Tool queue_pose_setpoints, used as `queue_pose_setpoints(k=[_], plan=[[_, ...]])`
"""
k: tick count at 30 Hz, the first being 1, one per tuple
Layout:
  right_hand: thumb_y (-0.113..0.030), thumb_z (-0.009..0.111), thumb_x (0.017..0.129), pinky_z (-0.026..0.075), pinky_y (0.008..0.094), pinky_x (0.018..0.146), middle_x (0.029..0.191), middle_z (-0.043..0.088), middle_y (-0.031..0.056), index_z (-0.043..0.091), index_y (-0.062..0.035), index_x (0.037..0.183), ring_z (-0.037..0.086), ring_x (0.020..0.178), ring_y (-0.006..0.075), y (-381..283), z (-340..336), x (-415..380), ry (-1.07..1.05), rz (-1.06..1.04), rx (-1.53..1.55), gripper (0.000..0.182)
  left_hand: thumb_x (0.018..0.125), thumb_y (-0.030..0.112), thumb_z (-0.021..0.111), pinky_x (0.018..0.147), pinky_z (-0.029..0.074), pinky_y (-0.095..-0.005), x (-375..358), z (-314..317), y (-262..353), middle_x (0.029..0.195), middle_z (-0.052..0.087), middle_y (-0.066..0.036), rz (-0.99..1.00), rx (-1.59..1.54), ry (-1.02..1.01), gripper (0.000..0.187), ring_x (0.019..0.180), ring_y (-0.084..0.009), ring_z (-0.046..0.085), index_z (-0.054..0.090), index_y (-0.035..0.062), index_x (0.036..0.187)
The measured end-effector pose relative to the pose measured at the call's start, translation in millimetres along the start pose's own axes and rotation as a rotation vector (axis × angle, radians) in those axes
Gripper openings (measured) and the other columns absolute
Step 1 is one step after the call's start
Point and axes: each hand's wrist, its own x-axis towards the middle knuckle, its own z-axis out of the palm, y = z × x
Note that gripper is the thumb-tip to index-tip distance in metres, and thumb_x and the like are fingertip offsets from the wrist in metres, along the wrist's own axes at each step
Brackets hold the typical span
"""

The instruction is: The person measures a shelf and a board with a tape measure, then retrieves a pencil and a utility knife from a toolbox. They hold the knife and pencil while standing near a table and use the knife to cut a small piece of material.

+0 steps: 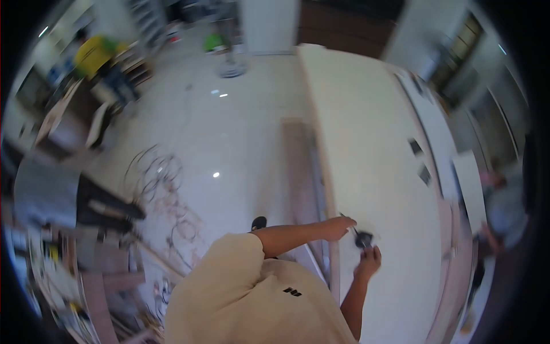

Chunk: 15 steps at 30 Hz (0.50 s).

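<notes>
Over the long white board [389,172], my left hand [339,228] is closed around a thin dark stick-like tool [354,227], which points toward a small dark object [363,239]. My right hand [370,261] pinches the near side of that dark object, just above the board's surface. What the dark object is cannot be made out. The tool's tip is at or very near it. Farther along the board lie two small dark pieces [415,146].
Cables [154,178] lie on the shiny floor [229,143] at the left. A person in grey [48,192] stands left, one in yellow [94,56] works at the far left, and another person [507,209] is beyond the board. Wooden parts [97,298] fill the lower left.
</notes>
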Motion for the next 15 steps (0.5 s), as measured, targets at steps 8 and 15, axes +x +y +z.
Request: queue_pose_setpoints(k=[8,15], plan=[[-0.043,0.048,0.097,0.023,0.0234,0.033,0.052,0.037,-0.002,0.055,-0.0029,0.083,0.031,0.038,0.0072,-1,193,-38,-0.425,0.215,-0.245,0.043,0.091,0.036,0.055,0.077,0.048,-0.0456,-193,-182,-108,0.085,0.065,-0.018,-0.594,0.1,0.546,0.037,0.086,-0.036,0.062,0.065,0.0011,0.084],[-0.04,0.053,0.095,0.028,0.0248,0.038,0.051,0.036,-0.001,0.049,-0.0089,0.074,0.035,0.039,0.0105,27,393,-54,-0.832,0.148,-0.564,0.038,0.093,0.041,0.05,0.081,0.048,-0.0462,-319,-287,-105,0.089,0.066,-0.019,-1.017,0.013,0.699,0.045,0.092,-0.0365,0.062,0.067,0.0012,0.082]])
